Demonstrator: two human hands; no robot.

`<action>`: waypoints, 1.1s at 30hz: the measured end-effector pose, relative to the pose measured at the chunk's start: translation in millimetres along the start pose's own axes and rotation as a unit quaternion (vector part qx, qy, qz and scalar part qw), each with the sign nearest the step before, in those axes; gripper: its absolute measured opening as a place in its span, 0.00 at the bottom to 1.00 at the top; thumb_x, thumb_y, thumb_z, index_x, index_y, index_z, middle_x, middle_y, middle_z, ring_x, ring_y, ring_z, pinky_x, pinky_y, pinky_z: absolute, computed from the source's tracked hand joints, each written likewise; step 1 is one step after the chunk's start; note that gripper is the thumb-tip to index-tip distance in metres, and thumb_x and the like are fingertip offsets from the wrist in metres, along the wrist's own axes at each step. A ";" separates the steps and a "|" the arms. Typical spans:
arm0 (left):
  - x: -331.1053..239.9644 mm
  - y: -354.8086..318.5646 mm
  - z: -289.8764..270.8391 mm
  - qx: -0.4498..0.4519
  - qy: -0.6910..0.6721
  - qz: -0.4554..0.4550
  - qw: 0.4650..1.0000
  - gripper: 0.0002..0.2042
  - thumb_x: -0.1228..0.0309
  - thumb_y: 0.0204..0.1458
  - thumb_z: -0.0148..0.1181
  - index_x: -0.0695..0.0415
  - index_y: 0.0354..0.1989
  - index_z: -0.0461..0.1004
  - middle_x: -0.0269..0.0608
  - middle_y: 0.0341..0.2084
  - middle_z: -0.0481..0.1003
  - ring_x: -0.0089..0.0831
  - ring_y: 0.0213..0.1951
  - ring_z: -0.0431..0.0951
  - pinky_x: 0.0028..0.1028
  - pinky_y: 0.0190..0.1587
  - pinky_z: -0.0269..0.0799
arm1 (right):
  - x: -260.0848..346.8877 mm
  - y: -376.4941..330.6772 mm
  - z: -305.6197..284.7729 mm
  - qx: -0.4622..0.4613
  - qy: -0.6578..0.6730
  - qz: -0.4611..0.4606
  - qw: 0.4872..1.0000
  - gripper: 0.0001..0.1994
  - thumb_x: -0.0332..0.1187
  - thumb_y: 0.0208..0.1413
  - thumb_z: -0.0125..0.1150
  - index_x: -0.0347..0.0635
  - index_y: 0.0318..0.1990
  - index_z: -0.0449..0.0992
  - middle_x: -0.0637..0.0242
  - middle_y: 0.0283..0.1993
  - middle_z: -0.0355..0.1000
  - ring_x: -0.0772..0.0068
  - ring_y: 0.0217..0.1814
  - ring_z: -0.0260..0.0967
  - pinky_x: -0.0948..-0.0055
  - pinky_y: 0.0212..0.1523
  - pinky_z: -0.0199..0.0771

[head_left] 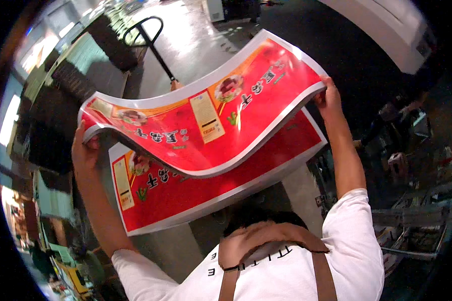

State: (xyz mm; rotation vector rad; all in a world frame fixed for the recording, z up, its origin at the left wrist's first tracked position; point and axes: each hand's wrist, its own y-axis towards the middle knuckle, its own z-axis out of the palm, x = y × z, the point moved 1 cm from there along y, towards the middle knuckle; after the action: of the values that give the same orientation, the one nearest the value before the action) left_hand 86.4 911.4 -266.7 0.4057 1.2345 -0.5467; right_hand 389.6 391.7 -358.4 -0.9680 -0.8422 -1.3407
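A large red printed sheet point(258, 115), or a thin bundle of them, with a white border and food pictures, hangs between my hands and sags in the middle. At its left end my left hand point(88, 148) is closed on the edge. My right hand point(329, 100) grips the right corner, thumb on top. Below lies a stack of matching red sheets point(201, 195), its white front side showing. The held sheet covers the far part of that stack. How many layers I hold cannot be made out.
Beyond the sheet stands a pallet jack handle point(158, 57) on the grey floor point(188, 32). Tall dark stacks point(47, 120) line the left. At upper right is a pale machine housing point(381, 32); dark racks with assorted items point(412, 200) stand at right.
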 end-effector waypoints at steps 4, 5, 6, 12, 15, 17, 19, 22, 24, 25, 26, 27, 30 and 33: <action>-46.5 -52.8 82.4 0.072 0.060 0.072 0.993 0.11 0.63 0.47 0.58 0.55 0.35 0.69 0.32 0.19 0.71 0.17 0.13 0.67 0.15 0.12 0.60 | 50.8 -88.7 -38.3 0.085 -0.028 -0.037 0.995 0.15 0.42 0.45 0.57 0.42 0.35 0.68 0.72 0.24 0.64 0.82 0.21 0.60 0.84 0.17 0.59; -57.6 -63.7 102.0 0.112 0.079 0.092 0.986 0.11 0.63 0.47 0.58 0.55 0.35 0.69 0.31 0.18 0.71 0.17 0.13 0.67 0.15 0.11 0.59 | 64.7 -110.8 -48.6 0.101 -0.021 -0.047 0.994 0.15 0.43 0.45 0.57 0.42 0.36 0.68 0.72 0.25 0.64 0.82 0.22 0.60 0.84 0.18 0.59; -65.6 -78.0 119.8 0.147 0.101 0.114 0.977 0.11 0.63 0.48 0.57 0.55 0.35 0.69 0.31 0.18 0.71 0.17 0.12 0.66 0.14 0.11 0.58 | 72.7 -129.4 -64.3 0.076 -0.017 -0.058 0.995 0.14 0.42 0.45 0.57 0.42 0.33 0.69 0.73 0.23 0.65 0.82 0.20 0.60 0.83 0.16 0.59; -70.8 -163.6 210.1 0.270 0.090 0.065 0.956 0.10 0.65 0.49 0.55 0.57 0.36 0.71 0.36 0.28 0.74 0.20 0.21 0.72 0.16 0.17 0.62 | 99.4 -238.6 -180.5 -0.086 0.019 -0.055 0.995 0.13 0.42 0.45 0.54 0.42 0.29 0.71 0.74 0.19 0.66 0.84 0.14 0.60 0.84 0.13 0.59; -54.6 -220.5 250.5 0.417 0.053 0.010 0.907 0.12 0.68 0.50 0.53 0.61 0.41 0.70 0.43 0.37 0.73 0.31 0.36 0.74 0.27 0.38 0.68 | 103.8 -292.2 -236.4 -0.139 -0.056 -0.016 0.989 0.15 0.42 0.45 0.53 0.39 0.33 0.70 0.72 0.22 0.68 0.82 0.19 0.64 0.82 0.16 0.62; -33.0 -278.6 302.4 0.482 0.041 -0.008 0.875 0.14 0.69 0.49 0.53 0.63 0.43 0.69 0.45 0.39 0.72 0.34 0.40 0.73 0.31 0.45 0.69 | 107.8 -336.8 -275.8 -0.211 -0.041 -0.015 0.976 0.16 0.42 0.45 0.53 0.38 0.34 0.70 0.68 0.28 0.69 0.78 0.26 0.66 0.79 0.21 0.66; -57.5 -269.9 249.7 0.475 0.052 0.040 0.878 0.17 0.69 0.46 0.55 0.63 0.45 0.68 0.44 0.38 0.72 0.34 0.40 0.73 0.30 0.46 0.68 | 59.2 -361.8 -218.7 -0.150 0.007 0.009 0.989 0.17 0.42 0.47 0.51 0.36 0.38 0.69 0.66 0.30 0.70 0.75 0.26 0.67 0.77 0.23 0.67; -17.1 -267.8 259.9 0.546 0.094 0.194 0.809 0.20 0.69 0.42 0.57 0.64 0.45 0.68 0.42 0.33 0.72 0.32 0.35 0.73 0.28 0.41 0.68 | 53.3 -372.2 -241.2 -0.165 0.034 0.032 0.985 0.18 0.40 0.48 0.50 0.35 0.41 0.69 0.66 0.32 0.70 0.70 0.30 0.68 0.76 0.27 0.71; 5.8 -264.8 274.1 0.608 0.132 0.233 0.748 0.20 0.69 0.40 0.58 0.63 0.44 0.68 0.39 0.28 0.71 0.28 0.31 0.71 0.26 0.36 0.66 | 17.7 -366.0 -255.8 -0.174 0.066 0.021 0.982 0.16 0.40 0.47 0.53 0.38 0.39 0.70 0.65 0.32 0.70 0.70 0.28 0.68 0.76 0.24 0.69; 14.7 -266.2 283.2 0.642 0.163 0.214 0.718 0.19 0.70 0.38 0.59 0.63 0.42 0.69 0.37 0.25 0.70 0.26 0.28 0.69 0.25 0.32 0.64 | 10.1 -356.0 -264.2 -0.164 0.069 0.036 0.983 0.15 0.41 0.47 0.54 0.40 0.39 0.70 0.65 0.33 0.69 0.72 0.26 0.67 0.77 0.21 0.68; 31.6 -279.3 304.7 0.694 0.212 0.117 0.678 0.17 0.72 0.38 0.59 0.62 0.39 0.70 0.33 0.20 0.68 0.22 0.23 0.66 0.23 0.26 0.60 | 0.3 -349.0 -277.1 -0.165 0.072 0.045 0.983 0.15 0.41 0.47 0.56 0.42 0.39 0.69 0.64 0.35 0.68 0.73 0.23 0.66 0.78 0.19 0.66; 43.7 -300.2 324.6 0.720 0.294 0.096 0.621 0.14 0.71 0.39 0.61 0.62 0.35 0.71 0.32 0.19 0.69 0.21 0.22 0.67 0.23 0.24 0.61 | -5.6 -341.6 -282.1 -0.155 0.073 0.070 0.983 0.16 0.42 0.47 0.56 0.44 0.41 0.69 0.66 0.37 0.68 0.75 0.22 0.65 0.79 0.18 0.65; 86.6 -360.4 373.4 0.773 0.453 -0.033 0.442 0.14 0.67 0.41 0.64 0.64 0.33 0.73 0.31 0.20 0.73 0.23 0.21 0.71 0.25 0.24 0.70 | -62.4 -305.9 -312.5 -0.131 -0.023 0.077 0.988 0.13 0.42 0.49 0.53 0.47 0.40 0.70 0.72 0.36 0.69 0.80 0.30 0.63 0.79 0.25 0.65; 152.5 -372.8 363.0 0.743 0.497 -0.108 0.435 0.23 0.71 0.44 0.59 0.58 0.51 0.64 0.40 0.36 0.72 0.27 0.33 0.73 0.26 0.24 0.71 | -120.2 -300.7 -294.6 -0.078 0.061 0.066 0.993 0.15 0.44 0.53 0.48 0.52 0.46 0.70 0.75 0.40 0.66 0.81 0.35 0.60 0.74 0.34 0.67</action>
State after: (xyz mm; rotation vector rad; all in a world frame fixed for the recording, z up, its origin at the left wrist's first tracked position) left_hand 179.7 378.9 -308.4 2.4151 1.5596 -1.7691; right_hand 67.9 172.5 -558.7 -1.0339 -0.5780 -1.3497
